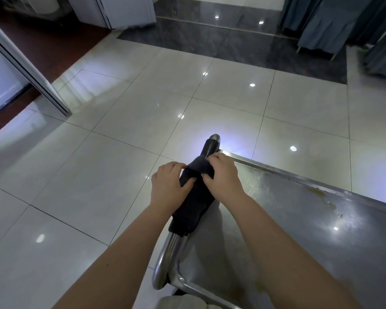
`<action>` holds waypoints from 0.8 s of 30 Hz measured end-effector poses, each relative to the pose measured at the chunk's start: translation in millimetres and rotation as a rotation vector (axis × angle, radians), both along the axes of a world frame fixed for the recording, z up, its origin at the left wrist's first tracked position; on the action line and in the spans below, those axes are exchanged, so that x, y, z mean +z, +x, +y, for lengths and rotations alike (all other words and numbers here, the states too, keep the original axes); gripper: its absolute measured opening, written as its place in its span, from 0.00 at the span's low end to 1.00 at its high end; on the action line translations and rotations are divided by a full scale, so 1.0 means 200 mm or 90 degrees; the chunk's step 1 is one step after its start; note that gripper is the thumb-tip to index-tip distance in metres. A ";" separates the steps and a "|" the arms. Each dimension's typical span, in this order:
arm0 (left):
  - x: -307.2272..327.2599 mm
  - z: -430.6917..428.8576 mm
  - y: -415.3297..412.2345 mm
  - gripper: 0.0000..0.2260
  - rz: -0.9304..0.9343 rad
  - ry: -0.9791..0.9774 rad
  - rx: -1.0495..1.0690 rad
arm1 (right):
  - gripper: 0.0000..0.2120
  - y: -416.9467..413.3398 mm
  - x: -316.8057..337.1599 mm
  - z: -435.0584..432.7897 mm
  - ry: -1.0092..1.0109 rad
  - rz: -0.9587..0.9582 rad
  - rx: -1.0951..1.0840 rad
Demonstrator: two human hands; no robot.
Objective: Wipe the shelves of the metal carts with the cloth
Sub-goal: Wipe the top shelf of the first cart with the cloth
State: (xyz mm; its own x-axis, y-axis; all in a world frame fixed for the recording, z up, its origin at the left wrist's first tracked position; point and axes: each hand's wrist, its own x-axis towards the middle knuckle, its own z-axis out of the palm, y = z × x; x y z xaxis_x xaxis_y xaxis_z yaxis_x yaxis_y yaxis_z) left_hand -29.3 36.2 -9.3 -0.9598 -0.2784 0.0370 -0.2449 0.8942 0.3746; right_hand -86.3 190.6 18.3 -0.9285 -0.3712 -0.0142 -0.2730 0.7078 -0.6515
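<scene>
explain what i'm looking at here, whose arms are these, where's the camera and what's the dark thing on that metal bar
There is no machine here. A person wears one camera on the head, looking forward and down, so the two bare arms are their own. The left hand and the right hand both grip a dark cloth laid over the handle bar of a metal cart. To the right is the cart's top shelf, shiny steel with a yellowish stain near its far rim. Underneath is a glossy tiled floor.

Glossy tiled floor [143,103], blue curtains [334,21] beyond
</scene>
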 end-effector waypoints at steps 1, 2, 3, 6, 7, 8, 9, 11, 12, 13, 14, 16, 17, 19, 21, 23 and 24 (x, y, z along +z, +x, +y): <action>0.01 0.00 0.01 0.17 0.003 0.002 -0.003 | 0.10 0.02 0.00 0.00 0.004 0.035 0.017; 0.02 -0.01 0.01 0.17 0.008 0.005 -0.004 | 0.08 0.04 0.00 0.00 0.000 0.048 0.025; 0.03 -0.02 0.02 0.17 0.014 0.008 -0.005 | 0.08 0.06 0.00 0.00 -0.011 0.049 0.027; 0.08 -0.05 0.05 0.18 0.032 -0.007 -0.021 | 0.10 0.10 0.01 0.00 -0.037 0.066 0.024; 0.10 -0.06 0.06 0.18 0.036 -0.022 -0.031 | 0.10 0.11 0.01 0.01 -0.038 0.079 0.025; 0.12 -0.07 0.06 0.19 0.038 -0.038 -0.043 | 0.11 0.12 0.03 0.01 -0.035 0.088 0.025; 0.14 -0.08 0.07 0.19 0.042 -0.051 -0.056 | 0.11 0.13 0.05 0.02 -0.031 0.094 0.024; 0.19 -0.09 0.08 0.20 0.064 -0.073 -0.091 | 0.11 0.14 0.10 0.04 -0.020 0.084 0.011; 0.21 -0.09 0.09 0.21 0.077 -0.088 -0.112 | 0.12 0.15 0.13 0.05 -0.011 0.072 0.000; 0.22 -0.08 0.10 0.22 0.086 -0.103 -0.133 | 0.12 0.16 0.16 0.06 -0.002 0.064 -0.010; 0.24 -0.07 0.10 0.22 0.093 -0.118 -0.155 | 0.12 0.17 0.19 0.08 0.004 0.063 -0.018; 0.28 -0.03 0.11 0.22 0.089 -0.142 -0.196 | 0.11 0.20 0.24 0.12 0.008 0.071 -0.032; 0.30 0.00 0.11 0.22 0.081 -0.149 -0.214 | 0.11 0.22 0.26 0.15 0.009 0.072 -0.041; 0.33 0.05 0.11 0.21 0.075 -0.146 -0.247 | 0.11 0.28 0.31 0.20 -0.004 0.063 -0.071; 0.36 0.11 0.12 0.21 0.079 -0.124 -0.289 | 0.10 0.35 0.35 0.26 -0.028 0.059 -0.110; 0.38 0.18 0.12 0.19 0.093 -0.115 -0.326 | 0.08 0.42 0.38 0.34 -0.040 0.066 -0.152; 0.39 0.22 0.12 0.18 0.100 -0.114 -0.337 | 0.08 0.46 0.40 0.39 -0.043 0.071 -0.172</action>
